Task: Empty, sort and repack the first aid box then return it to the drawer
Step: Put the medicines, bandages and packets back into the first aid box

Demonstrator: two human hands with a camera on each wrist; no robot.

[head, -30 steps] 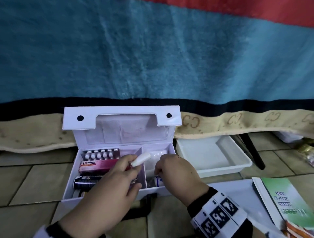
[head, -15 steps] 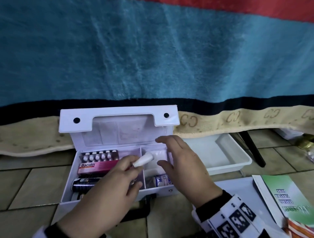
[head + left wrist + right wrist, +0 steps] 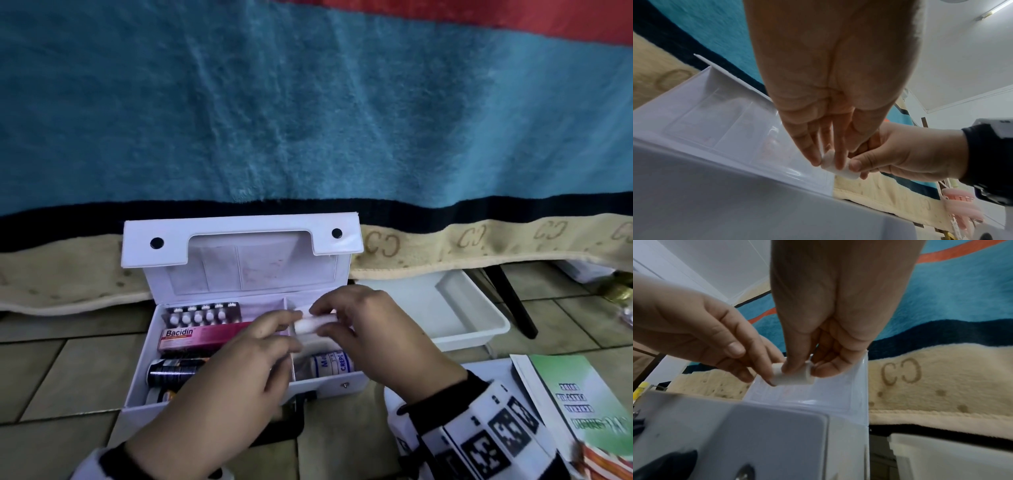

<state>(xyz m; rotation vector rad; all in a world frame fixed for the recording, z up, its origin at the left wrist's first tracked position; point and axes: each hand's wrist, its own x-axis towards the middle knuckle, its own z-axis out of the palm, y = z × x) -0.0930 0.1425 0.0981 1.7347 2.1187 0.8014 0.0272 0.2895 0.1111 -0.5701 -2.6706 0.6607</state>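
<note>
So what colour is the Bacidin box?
The Bacidin box is pink-red with white lettering, clearest in the head view.

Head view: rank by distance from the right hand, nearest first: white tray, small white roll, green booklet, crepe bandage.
1. small white roll: pinched in the right hand, above the box.
2. crepe bandage: in the right compartment, just under the hand.
3. white tray: on the floor, right of the box.
4. green booklet: far right, nearest the camera.

1. "Bacidin" in white letters on the pink carton (image 3: 202,337), in the left compartment of the first aid box (image 3: 239,385).
2. "CREPE" in blue on the bandage roll (image 3: 334,362), right compartment.
3. "CC" marks repeated along the beige blanket border (image 3: 479,240).
</note>
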